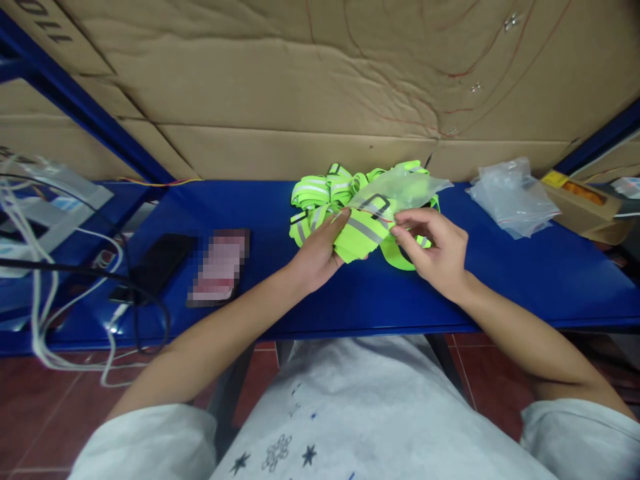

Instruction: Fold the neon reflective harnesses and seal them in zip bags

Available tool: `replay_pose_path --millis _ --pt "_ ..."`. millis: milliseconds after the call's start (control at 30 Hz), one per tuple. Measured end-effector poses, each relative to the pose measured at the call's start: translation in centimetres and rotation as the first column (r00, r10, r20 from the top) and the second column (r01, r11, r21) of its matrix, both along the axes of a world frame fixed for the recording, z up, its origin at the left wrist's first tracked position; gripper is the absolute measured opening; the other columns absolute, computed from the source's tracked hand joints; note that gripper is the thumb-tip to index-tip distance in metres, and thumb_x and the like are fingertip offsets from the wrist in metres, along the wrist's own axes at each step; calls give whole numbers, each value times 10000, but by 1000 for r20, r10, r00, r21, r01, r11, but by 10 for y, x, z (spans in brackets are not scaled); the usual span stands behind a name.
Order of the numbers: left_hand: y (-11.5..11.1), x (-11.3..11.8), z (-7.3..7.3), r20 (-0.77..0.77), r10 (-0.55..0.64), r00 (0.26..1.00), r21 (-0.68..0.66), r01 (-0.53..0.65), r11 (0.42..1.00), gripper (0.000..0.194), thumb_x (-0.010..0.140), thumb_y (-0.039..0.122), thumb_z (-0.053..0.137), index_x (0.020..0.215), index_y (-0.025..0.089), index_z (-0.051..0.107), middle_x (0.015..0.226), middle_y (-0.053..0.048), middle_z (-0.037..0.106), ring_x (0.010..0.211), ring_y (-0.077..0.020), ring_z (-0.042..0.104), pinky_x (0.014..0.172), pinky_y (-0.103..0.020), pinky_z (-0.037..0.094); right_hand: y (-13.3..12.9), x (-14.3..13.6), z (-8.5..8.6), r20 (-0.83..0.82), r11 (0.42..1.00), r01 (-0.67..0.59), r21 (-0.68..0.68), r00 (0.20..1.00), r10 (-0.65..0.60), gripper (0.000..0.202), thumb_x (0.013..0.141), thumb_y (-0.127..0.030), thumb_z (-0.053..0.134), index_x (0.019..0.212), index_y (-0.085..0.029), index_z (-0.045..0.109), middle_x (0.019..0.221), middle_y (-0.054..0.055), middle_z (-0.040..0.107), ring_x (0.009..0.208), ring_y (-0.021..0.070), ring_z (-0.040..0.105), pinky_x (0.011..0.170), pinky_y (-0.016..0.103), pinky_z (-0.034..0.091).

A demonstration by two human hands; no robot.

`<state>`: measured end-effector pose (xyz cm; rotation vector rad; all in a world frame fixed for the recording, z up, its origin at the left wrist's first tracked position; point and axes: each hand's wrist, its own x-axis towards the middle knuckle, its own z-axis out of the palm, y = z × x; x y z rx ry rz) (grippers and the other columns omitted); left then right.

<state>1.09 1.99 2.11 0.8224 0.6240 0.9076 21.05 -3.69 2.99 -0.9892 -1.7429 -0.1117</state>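
Bare tabletop is running right of the pile up to the bags; farther left, the phone and cables are obstructing, and behind it cardboard is blocking.

The place looks like a small packing workplace: a blue metal desk has cardboard behind it, and plastic bags lie near its right edge.
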Motion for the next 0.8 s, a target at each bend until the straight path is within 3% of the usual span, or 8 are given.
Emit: replay_pose_path --millis 167,333,433,533,700,800 --pt "-2 3 0 -26 30 999 -12 -31 999 264 937 433 686 1058 200 714 991 -84 753 714 -180 685 562 -277 595 6 3 -4 34 1000 0 -11 999 0 79 943 -258 708 1016 -226 719 923 26 779 740 145 735 630 252 621" --pt "-9 9 -1 32 35 999 -51 -33 998 265 975 430 628 1013 186 725 897 -71 740 671 -162 660 567 -257 576 4 2 -6 -73 997 -67 32 995 69 40 971 -254 673 1007 -241 661 943 33 778 801 171 761 688 293 643" --pt "2 7 -4 45 76 996 -110 -71 991 236 982 415 617 1000 203 719 922 -67 749 700 -168 681 591 -263 591 -4 0 -1 -171 988 -151 9 974 151 68 1011 -250 608 1079 -258 607 951 32 761 883 191 771 751 341 660" --pt "16 3 -6 60 148 987 -152 -138 979 172 985 352 614 1051 226 711 961 -45 762 735 -155 692 620 -243 595 -9 -1 2 -86 995 -101 -22 991 99 115 988 -197 634 1093 -245 633 989 37 760 906 184 767 790 322 647" --pt "10 1 -2 30 -43 999 -99 46 994 279 941 452 661 975 185 737 846 -81 740 627 -180 672 532 -276 584 1 -1 -3 38 1000 10 -12 999 -9 124 933 -221 709 1052 -230 675 925 17 756 756 143 724 675 251 611" --pt "0 2 -1 0 -49 999 -44 49 998 292 900 466 719 985 187 728 815 -78 728 622 -182 668 517 -275 577 5 -1 -6 0 1000 20 -11 1000 -20 109 919 -239 718 1017 -229 674 877 2 747 698 130 698 639 246 595"
